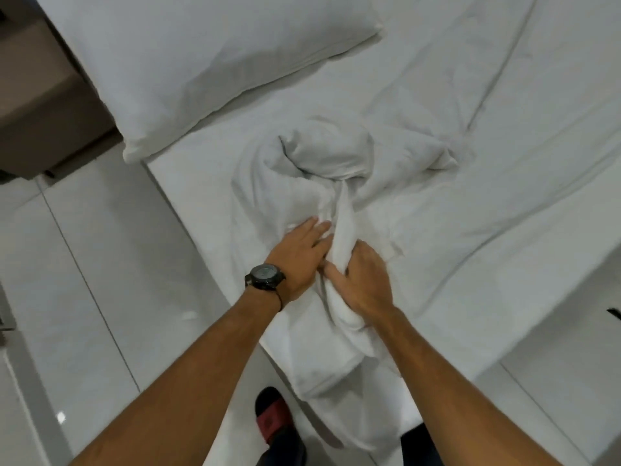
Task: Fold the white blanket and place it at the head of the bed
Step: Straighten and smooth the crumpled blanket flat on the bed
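Note:
The white blanket (322, 169) lies crumpled in a heap on the bed (504, 196), near its left edge, with one end hanging over the side toward my legs. My right hand (361, 280) is closed around a bunched ridge of the blanket. My left hand (297, 255), with a black watch on its wrist, lies flat with fingers together on the blanket just left of that ridge. A white pillow (188, 62) sits at the head of the bed, upper left.
White tiled floor (84, 264) runs along the left of the bed. A brown bedside cabinet (40, 105) stands at the upper left. My foot in a red and black sandal (275, 422) is beside the bed edge.

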Tool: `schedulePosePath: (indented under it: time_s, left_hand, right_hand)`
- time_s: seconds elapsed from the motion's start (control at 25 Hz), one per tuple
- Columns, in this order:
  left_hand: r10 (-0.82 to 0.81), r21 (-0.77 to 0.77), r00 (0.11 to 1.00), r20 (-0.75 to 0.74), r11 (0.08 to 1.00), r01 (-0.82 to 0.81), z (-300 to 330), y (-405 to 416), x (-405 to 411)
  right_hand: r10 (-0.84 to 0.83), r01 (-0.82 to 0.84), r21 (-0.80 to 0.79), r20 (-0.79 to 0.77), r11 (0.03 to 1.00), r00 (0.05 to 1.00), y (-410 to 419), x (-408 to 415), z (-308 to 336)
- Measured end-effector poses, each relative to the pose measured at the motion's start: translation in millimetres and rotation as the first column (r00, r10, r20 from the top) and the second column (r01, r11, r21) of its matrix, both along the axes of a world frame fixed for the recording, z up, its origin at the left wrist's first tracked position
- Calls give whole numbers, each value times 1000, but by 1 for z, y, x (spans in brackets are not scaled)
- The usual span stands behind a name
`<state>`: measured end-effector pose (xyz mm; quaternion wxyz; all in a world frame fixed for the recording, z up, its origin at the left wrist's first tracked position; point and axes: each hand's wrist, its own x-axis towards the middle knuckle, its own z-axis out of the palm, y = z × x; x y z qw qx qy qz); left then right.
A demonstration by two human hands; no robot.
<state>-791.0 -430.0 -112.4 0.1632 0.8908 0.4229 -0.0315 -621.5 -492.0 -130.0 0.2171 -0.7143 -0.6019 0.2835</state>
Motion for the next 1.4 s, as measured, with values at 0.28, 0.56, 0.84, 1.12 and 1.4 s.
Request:
schedulePosePath:
  time_s: [0.28,0.56,0.84,1.12,1.4]
  left_hand:
    - [-77,268,997,-19,960,79,22,49,10]
    - [-52,256,989,-142,963,88,37,142,50]
    - [-54,282,961,-273,950,133,49,149,54]
    - [-238,180,936,-260,940,289,85,153,-25]
    - [-343,302,905,-254,860,410,74,104,-81]
  right_hand:
    - [-138,148,-83,115,986,984,-21,-33,-6]
    - [-257,233,121,243,965,935,-32,-44,-26]
    - [-270,210,237,256,948,928,-41,-68,1]
    - [-247,208,162,288,965,925,-87,-186,47]
    - [-188,194,-14,181,981,965,-112,-308,54]
